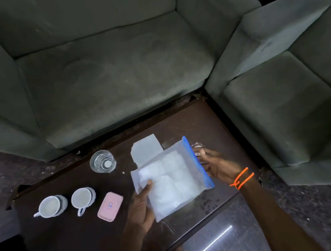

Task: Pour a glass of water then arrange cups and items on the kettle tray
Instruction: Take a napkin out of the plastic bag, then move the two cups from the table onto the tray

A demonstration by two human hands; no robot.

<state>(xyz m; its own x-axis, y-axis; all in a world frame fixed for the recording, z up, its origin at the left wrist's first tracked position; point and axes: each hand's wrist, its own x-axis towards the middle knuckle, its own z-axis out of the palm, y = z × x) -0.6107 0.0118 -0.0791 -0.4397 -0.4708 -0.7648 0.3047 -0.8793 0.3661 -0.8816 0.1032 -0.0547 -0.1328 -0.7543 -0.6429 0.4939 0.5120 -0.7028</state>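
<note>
Head view, left hand (141, 205), right hand (218, 165) gripping zip bag (172, 181)

Clear glass (102, 161) upright behind two white cups (49, 206) (82, 198), pink case (110, 206) beside them

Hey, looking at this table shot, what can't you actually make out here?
Head view only:
- Contents of the zip bag: blurred white shapes behind frosted plastic.
- Right hand: something small beneath it, hidden by the bag.
- Pink case: label too small.
- Kettle tray: not visible.
</note>
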